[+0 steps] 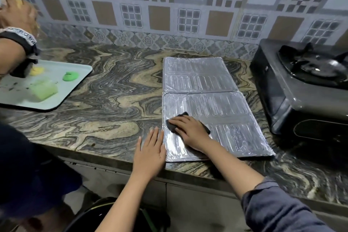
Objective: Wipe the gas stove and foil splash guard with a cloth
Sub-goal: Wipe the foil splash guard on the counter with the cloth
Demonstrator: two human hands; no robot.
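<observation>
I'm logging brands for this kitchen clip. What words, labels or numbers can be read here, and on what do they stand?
None can be read.
Wristband on the other person's arm: white strip with dark print, too blurred to read.
Stove: small pale mark on its left side, too small to read.
Splash guard, cloth, tray and wall tiles: no text.

- The cloth (pixel 173 125) lies mostly hidden under the right hand (pixel 190 130); only dark corners show.
- The gas stove (pixel 301 88) is cut off by the right edge.
- The tray (pixel 75 81) runs off the left edge, and the green and yellow lumps on it are too blurred to identify.
- A second person's hand (pixel 17 13) at upper left is motion-blurred and cropped.
- The left hand (pixel 150 153) covers a strip of the worktop (pixel 105 88).
</observation>
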